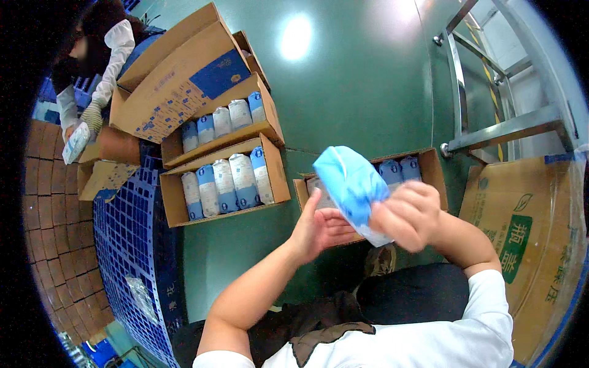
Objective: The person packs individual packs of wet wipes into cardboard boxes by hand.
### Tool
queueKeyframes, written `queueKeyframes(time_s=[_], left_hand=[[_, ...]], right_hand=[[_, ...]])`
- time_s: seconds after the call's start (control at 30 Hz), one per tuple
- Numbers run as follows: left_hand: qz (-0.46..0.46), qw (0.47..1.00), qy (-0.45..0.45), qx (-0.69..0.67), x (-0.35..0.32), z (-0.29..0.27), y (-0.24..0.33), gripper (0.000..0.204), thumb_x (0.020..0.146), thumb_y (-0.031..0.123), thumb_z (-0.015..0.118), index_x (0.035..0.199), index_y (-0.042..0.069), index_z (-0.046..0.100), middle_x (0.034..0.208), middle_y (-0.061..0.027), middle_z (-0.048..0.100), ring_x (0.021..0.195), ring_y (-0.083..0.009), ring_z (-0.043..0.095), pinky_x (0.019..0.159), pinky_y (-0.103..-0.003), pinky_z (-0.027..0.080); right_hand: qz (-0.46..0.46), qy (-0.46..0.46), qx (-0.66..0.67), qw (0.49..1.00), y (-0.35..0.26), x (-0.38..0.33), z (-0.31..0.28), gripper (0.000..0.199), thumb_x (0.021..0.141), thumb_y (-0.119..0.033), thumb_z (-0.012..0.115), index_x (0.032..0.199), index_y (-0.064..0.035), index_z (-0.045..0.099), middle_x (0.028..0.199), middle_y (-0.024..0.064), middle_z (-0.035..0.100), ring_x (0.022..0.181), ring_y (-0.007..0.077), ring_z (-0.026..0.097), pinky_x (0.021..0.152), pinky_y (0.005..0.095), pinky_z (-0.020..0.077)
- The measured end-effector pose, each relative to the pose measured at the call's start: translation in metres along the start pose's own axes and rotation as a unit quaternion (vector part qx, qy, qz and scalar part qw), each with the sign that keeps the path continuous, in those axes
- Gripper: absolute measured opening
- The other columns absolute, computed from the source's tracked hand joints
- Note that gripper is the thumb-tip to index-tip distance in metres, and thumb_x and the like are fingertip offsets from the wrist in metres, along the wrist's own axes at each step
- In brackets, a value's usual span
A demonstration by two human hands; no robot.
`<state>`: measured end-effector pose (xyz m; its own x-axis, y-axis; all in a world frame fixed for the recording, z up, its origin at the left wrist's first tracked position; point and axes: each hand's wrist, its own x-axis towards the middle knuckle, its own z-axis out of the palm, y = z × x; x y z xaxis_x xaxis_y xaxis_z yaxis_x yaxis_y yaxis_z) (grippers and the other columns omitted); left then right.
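My right hand [410,214] is closed round the lower end of a soft blue-and-white packet [348,176], held tilted above a cardboard box on the floor. The hand is slightly blurred. My left hand [314,232] is open just left of the packet, thumb up and fingers stretched out. Whether its fingertips touch the packet I cannot tell. Beneath my hands, the open cardboard box [436,179] holds several similar packets [410,168] standing upright. My hands and the held packet hide much of its inside.
Left of centre, two open cartons [245,211] contain several upright packets. A large carton [184,86] stands behind them. At upper left, another person [113,61] holds a white packet [76,142]. A blue pallet [126,245], metal frame [509,135] and big cardboard sheet [491,202] flank me.
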<state>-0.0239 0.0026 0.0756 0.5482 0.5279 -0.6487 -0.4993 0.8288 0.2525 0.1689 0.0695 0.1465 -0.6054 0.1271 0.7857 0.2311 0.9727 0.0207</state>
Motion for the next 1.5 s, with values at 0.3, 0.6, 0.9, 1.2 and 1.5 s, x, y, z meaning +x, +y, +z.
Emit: queueKeyframes(time_s=[0.3, 0.6, 0.9, 1.2, 1.5], left_hand=[[0.329, 0.943, -0.007, -0.056, -0.004, 0.041, 0.031, 0.098, 0.061, 0.083, 0.039, 0.133, 0.016, 0.03, 0.127, -0.0053, 0.044, 0.114, -0.0253, 0.047, 0.089, -0.043, 0.044], [0.558, 0.74, 0.229, 0.299, 0.003, 0.063, 0.079, 0.092, 0.061, 0.022, 0.081, 0.129, 0.003, 0.023, 0.114, -0.0136, 0.036, 0.1, -0.0238, 0.047, 0.086, -0.037, 0.043], [0.61, 0.712, 0.189, 0.293, 0.056, 0.066, 0.048, 0.052, 0.086, 0.036, 0.054, 0.117, -0.002, 0.037, 0.103, -0.015, 0.053, 0.097, -0.0214, 0.052, 0.084, -0.033, 0.041], [0.587, 0.729, 0.211, 0.283, 0.071, 0.065, 0.052, 0.049, 0.085, 0.038, 0.054, 0.111, -0.002, 0.044, 0.1, -0.0128, 0.056, 0.094, -0.0185, 0.053, 0.081, -0.031, 0.042], [0.162, 0.518, 0.108, 0.833, 0.051, -0.004, 0.015, 0.018, 0.083, 0.016, 0.05, 0.094, 0.006, 0.059, 0.097, -0.0125, 0.06, 0.087, -0.0252, 0.059, 0.076, -0.034, 0.047]], right_hand=[[0.202, -0.009, 0.271, 0.941, 0.024, -0.019, -0.01, 0.027, 0.072, -0.018, 0.064, 0.088, 0.0014, 0.056, 0.08, 0.0078, 0.06, 0.068, 0.0174, 0.059, 0.057, 0.0285, 0.0473], [0.521, -0.081, 0.426, 0.735, 0.056, -0.001, 0.041, 0.085, 0.066, -0.024, 0.077, 0.132, -0.0033, 0.027, 0.118, 0.0144, 0.05, 0.109, 0.0258, 0.05, 0.091, 0.0356, 0.0396], [0.518, 0.208, 0.477, 0.679, 0.032, -0.017, 0.068, 0.061, 0.073, -0.02, 0.073, 0.118, -0.0019, 0.036, 0.108, 0.0082, 0.052, 0.1, 0.0146, 0.049, 0.085, 0.0286, 0.042], [0.527, 0.203, 0.466, 0.681, 0.044, -0.022, 0.066, 0.058, 0.073, -0.02, 0.073, 0.117, -0.0009, 0.039, 0.103, 0.0081, 0.055, 0.094, 0.0143, 0.053, 0.083, 0.0279, 0.0435], [0.638, -0.078, 0.643, 0.416, 0.051, -0.067, -0.001, 0.071, 0.062, -0.028, 0.078, 0.117, 0.0023, 0.046, 0.113, 0.0124, 0.056, 0.103, 0.0202, 0.055, 0.088, 0.0344, 0.0447]])
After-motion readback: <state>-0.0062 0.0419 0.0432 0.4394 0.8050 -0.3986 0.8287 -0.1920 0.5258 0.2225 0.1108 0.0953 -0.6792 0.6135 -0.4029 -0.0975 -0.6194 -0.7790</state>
